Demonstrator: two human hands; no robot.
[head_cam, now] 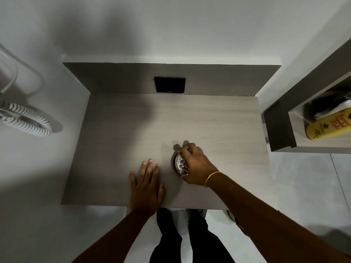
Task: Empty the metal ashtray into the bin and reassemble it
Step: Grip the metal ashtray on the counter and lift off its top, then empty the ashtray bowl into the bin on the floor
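A round metal ashtray (179,164) stands on the grey wooden desk (209,120), near its front edge and right of centre. My right hand (197,166) lies over the ashtray's right side, fingers curled around its rim and gripping it; a yellow band circles that wrist. The shiny lid with its notched edge shows to the left of my fingers. My left hand (147,185) rests flat on the desk just left of the ashtray, fingers spread, holding nothing. No bin is in view.
A black socket plate (169,85) sits in the desk's back panel. At right, a shelf unit (281,130) holds a yellow talc bottle (328,126). A coiled white cord (26,120) hangs on the left wall. My legs stand below the desk's front edge.
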